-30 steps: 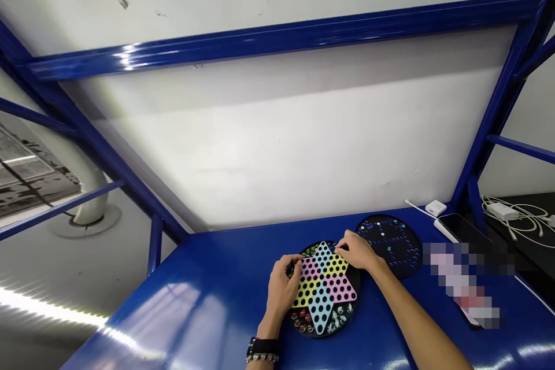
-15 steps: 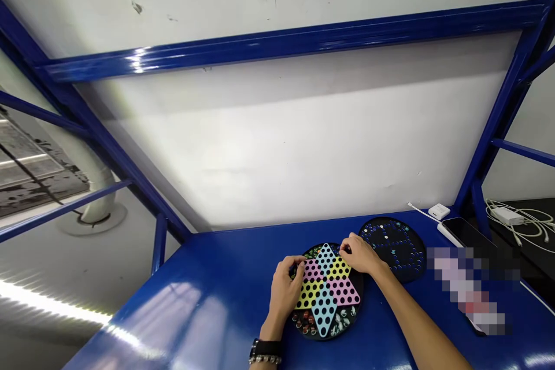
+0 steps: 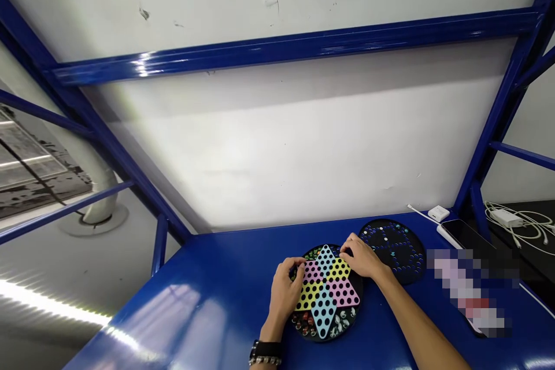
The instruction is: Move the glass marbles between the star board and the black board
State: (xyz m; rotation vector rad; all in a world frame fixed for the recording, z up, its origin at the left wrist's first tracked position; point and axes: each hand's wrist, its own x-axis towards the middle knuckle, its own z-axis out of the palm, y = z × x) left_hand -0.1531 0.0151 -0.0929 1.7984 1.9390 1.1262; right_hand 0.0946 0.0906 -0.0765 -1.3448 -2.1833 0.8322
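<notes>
A star-shaped Chinese checkers board [image 3: 323, 300] in pink, yellow and light blue, dotted with dark holes, lies over a round black tray [image 3: 318, 340]. Round the star, marbles sit in the tray's wedge-shaped compartments: red marbles [image 3: 309, 319] at the near left, clear ones [image 3: 346, 315] at the near right, more colours at the back. My left hand [image 3: 286, 289] is closed at the pink left point, thumb and forefinger pinching its edge. At the yellow upper-right point, my right hand [image 3: 362, 257] pinches likewise. Fingers partly hide both points.
Behind my right hand lies a second round black board [image 3: 410, 269] with small pale pieces. A phone [image 3: 468, 237], a white charger [image 3: 439, 213] and a blurred patch are on the right of the blue table [image 3: 243, 277]. A blue frame and white wall stand behind.
The camera view has tilted up slightly. Both hands stay at the star board's points, with no clear movement.
</notes>
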